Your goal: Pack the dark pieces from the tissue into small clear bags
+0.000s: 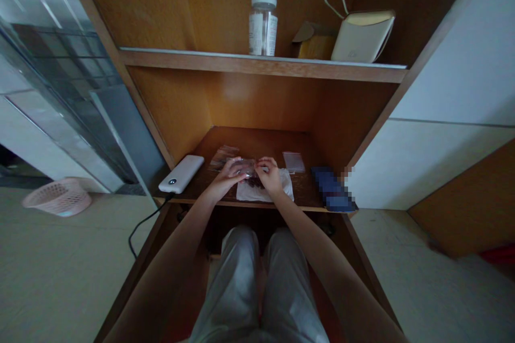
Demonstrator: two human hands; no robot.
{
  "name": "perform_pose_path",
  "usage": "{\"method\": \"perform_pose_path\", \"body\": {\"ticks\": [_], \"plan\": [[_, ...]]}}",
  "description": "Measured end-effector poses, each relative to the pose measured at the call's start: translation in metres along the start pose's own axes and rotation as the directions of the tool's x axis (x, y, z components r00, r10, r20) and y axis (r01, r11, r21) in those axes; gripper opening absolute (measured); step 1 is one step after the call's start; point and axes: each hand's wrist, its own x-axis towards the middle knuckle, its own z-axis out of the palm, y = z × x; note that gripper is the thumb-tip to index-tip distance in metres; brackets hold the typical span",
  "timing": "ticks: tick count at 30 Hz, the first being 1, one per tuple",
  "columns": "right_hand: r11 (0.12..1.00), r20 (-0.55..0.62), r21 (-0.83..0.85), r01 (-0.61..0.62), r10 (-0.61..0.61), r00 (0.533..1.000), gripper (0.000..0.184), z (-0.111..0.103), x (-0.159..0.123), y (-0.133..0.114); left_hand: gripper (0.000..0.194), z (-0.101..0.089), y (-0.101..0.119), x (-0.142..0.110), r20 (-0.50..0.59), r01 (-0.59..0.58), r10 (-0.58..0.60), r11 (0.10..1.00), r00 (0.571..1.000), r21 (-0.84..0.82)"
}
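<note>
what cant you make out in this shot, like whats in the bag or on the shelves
Head view, the only view:
Dark contents of the clear plastic packet: partly hidden by the left hand and right hand, too small to identify.
Blue object at the shelf's right end: hidden by pixelated blur.
Jar label: too small to read.

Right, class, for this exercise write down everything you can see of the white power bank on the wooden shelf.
The power bank is a white, smooth, plastic-looking rounded slab with a small dark circular mark near one end. It lies flat at an angle on the dark wooden shelf, just apart from the left hand. A black cable runs from its near end over the shelf edge.
</note>
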Motion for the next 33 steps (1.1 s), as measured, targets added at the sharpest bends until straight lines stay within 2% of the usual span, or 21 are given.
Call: {"method": "perform_pose_path", "body": {"ticks": [3, 8, 14, 22, 26, 30, 33], "plan": [[0.999, -0.018, 0.040, -0.005, 0.006, 1.000, 0.010, -0.001, 0.000, -0.001, 0.061, -0.002, -0.002, 0.000, -0.017, 0.040, -0.041, 0.999, 0.999, -0.006], [0.996, -0.066, 0.077, -0.035, 0.040, 0.997, 0.009, 0.000, 0.000, 0.002, 0.040, -0.006, -0.007, 0.002, -0.022, 0.092, -0.092, 0.996, 0.996, -0.016], [0.990, -0.080, 0.143, -0.010, 0.021, 0.997, 0.013, 0.002, 0.001, 0.010, 0.041, -0.003, -0.003, -0.001, -0.014, 0.114, -0.114, 0.993, 0.993, -0.039], [0.986, -0.115, 0.157, -0.057, 0.076, 0.990, 0.021, 0.002, 0.002, 0.013, 0.039, 0.000, 0.004, -0.004, -0.017, 0.111, -0.113, 0.991, 0.994, -0.070], [0.976, -0.092, 0.219, 0.006, 0.014, 0.996, 0.019, 0.000, 0.000, 0.007, 0.038, 0.001, 0.004, -0.002, -0.018, 0.109, -0.111, 0.991, 0.994, -0.076], [0.959, 0.057, 0.263, 0.102, -0.121, 0.991, 0.014, 0.001, -0.003, 0.002, 0.033, 0.001, 0.000, -0.002, -0.036, 0.108, -0.105, 0.991, 0.994, 0.083], [0.941, 0.096, 0.287, 0.183, -0.218, 0.971, 0.018, 0.003, -0.004, 0.002, 0.030, 0.000, -0.001, -0.002, -0.032, 0.111, -0.108, 0.983, 0.994, 0.147]]}}
